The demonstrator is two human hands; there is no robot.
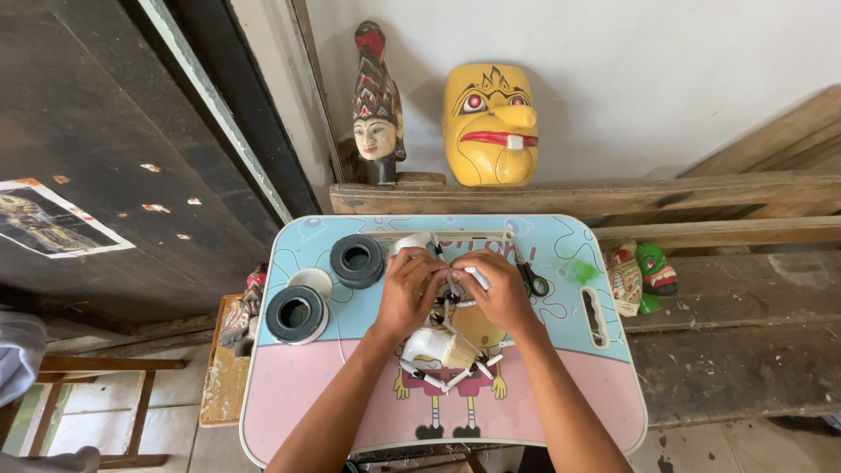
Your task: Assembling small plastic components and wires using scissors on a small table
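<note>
- Step in hand, apparently: assembly. Left hand [406, 291] and right hand [502, 289] pinch, fingers narrowed, the small white-and-tan stick-limbed figure [447, 346] over the pastel cartoon-printed tabletop [561, 368].
- Next move likely calls for steady fingertip pressure.

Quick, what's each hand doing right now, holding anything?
Left hand: closed, gripping the small white-stick frame.
Right hand: closed on the same frame, with a white piece in its fingers.

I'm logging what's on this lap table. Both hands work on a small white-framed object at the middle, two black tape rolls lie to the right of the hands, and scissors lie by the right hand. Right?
Not quite. The head view shows the two black tape rolls to the left of the hands, not the right. The rest holds: the left hand and right hand work on the white-framed object mid-table, with scissors by the right hand.
</note>
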